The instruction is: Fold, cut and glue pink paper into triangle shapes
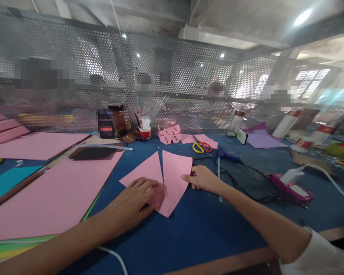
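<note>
A pink paper sheet (176,175) with a slit from its top edge lies on the blue table in front of me. My left hand (141,196) rests on its left part, fingers stretched over the paper. At the right edge, my right hand (199,177) pinches the sheet between thumb and fingers. Just beyond it lie scissors (202,147) with yellow and red handles. A blue glue gun (228,154) is near my right hand, with a clear glue stick (219,179) beside my right wrist.
Large pink sheets (60,191) are stacked at the left, a dark piece (96,152) on top. Dotted pink cutouts (169,134), a white-and-red cup (145,131) and a dark jar (117,120) stand farther back. A magenta power strip (292,189) with cables sits right, before a perforated metal screen (177,68).
</note>
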Available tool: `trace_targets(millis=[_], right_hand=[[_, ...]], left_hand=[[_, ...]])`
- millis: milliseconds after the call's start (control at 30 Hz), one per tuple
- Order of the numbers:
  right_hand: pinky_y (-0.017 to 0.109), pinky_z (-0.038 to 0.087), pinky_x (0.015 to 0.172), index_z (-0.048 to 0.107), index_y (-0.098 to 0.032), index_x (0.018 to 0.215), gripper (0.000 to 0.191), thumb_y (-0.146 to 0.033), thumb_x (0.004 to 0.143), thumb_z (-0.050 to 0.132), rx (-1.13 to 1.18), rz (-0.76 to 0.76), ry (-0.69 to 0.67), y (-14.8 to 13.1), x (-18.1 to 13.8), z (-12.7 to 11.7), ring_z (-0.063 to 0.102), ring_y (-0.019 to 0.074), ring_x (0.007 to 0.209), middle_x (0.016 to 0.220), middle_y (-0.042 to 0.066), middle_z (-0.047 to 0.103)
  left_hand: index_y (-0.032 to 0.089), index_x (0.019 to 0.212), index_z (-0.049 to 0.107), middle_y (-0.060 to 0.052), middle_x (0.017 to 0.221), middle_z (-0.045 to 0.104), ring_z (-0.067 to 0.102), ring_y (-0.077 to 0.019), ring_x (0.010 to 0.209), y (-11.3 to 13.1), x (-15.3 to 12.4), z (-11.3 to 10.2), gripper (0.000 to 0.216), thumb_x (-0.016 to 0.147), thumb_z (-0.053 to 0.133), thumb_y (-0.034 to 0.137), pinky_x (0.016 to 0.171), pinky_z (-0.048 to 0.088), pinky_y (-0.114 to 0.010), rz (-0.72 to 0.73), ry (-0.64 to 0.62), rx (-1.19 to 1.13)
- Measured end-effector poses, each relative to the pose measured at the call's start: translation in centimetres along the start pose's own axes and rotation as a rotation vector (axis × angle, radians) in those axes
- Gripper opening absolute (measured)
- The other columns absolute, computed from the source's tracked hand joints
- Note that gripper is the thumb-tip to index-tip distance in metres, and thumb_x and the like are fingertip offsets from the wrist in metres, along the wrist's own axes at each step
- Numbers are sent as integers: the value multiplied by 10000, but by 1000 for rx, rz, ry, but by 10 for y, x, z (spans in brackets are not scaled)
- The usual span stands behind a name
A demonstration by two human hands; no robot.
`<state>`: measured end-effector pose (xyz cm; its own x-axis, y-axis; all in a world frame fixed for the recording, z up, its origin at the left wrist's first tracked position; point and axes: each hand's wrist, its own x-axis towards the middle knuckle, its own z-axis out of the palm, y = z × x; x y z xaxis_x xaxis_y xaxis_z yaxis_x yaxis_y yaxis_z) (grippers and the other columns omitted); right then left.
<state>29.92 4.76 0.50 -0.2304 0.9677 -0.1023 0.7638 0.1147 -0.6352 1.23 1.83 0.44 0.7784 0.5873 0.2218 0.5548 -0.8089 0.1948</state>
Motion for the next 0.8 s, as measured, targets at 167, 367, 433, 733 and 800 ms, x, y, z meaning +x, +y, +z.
trace_targets(millis=[167,367,433,733,800], right_hand=[[201,433,509,652,-163,738,284,-400,867,562,-31,-22,-2,2,0,-1,618,122,473,586,23,697],[212,442,539,644,-158,713,221,-317,839,555,-58,-34,-5,2,-1,-1,622,130,486,566,23,688],[211,442,540,643,-158,711,210,-301,834,551,-53,-32,-6,1,-1,-2,626,132,494,567,24,689],[223,430,562,690,-159,765,391,-509,885,564,-29,-14,-40,-4,-4,-5,643,147,541,618,32,709],[228,412,568,710,-167,768,391,-526,866,590,-58,-26,-33,-4,-5,-6,652,159,577,625,27,711]], left_hand=[[258,1276,571,-44,1298,625,541,-216,1213,3,1,-5,326,974,491,165,1124,367,-426,67,-10,10],[256,1275,572,-50,1318,623,551,-224,1217,0,-1,-3,315,979,488,184,1119,369,-446,73,5,53],[256,1271,574,-51,1320,623,554,-229,1215,-1,-2,-2,314,976,492,188,1114,374,-455,77,12,60],[281,1309,564,-59,1286,615,544,-217,1211,-1,-4,2,344,993,483,173,1037,450,-377,91,19,-28],[273,1263,593,-61,1257,628,557,-214,1192,-1,-4,3,309,1000,469,168,1021,458,-369,99,2,-49]])
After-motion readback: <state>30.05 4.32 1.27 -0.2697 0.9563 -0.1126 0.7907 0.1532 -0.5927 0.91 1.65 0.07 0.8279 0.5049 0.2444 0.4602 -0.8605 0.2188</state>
